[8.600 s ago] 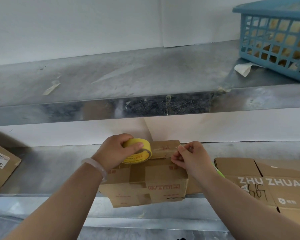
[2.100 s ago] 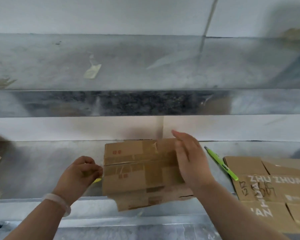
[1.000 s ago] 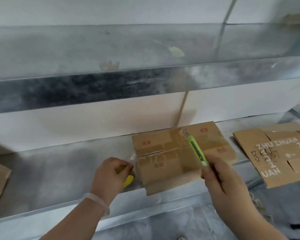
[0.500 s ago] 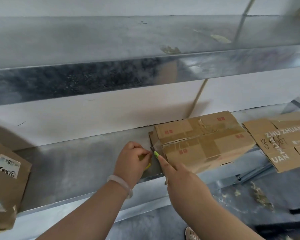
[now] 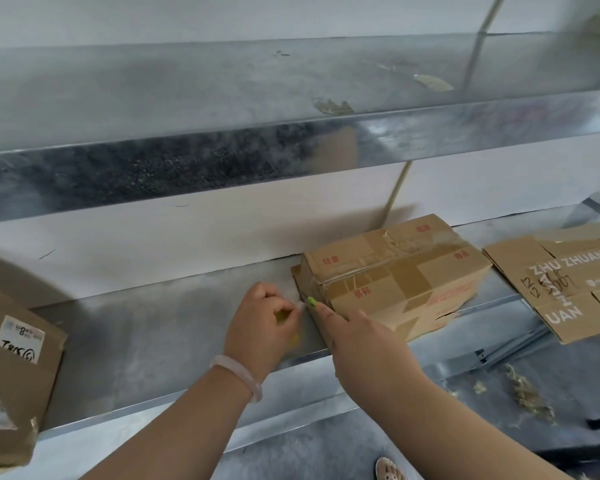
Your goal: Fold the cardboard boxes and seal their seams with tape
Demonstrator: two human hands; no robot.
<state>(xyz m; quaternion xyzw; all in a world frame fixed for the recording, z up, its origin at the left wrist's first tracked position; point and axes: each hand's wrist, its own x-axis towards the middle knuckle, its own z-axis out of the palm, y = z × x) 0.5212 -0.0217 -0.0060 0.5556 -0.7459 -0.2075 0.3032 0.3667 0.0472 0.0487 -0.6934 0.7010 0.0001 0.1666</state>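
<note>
A folded brown cardboard box (image 5: 395,275) with taped seams and red print sits on the lower metal shelf (image 5: 174,327). My left hand (image 5: 260,327) is curled round the yellow tape roll (image 5: 284,317), mostly hidden under my fingers, just left of the box. My right hand (image 5: 357,337) grips a green utility knife (image 5: 311,301); only its tip shows, at the box's lower left corner where the tape strip runs off. My index finger lies along the knife.
Flattened cardboard printed ZHU ZHUAN (image 5: 575,282) lies on the shelf at the right. Another brown box with a white label (image 5: 14,368) stands at the left. The upper metal shelf (image 5: 291,133) overhangs. Debris lies on the floor (image 5: 520,393) below right.
Over the last second my right hand brought the green knife from the box top to its left end beside my left hand. The view has shifted left and nearer.
</note>
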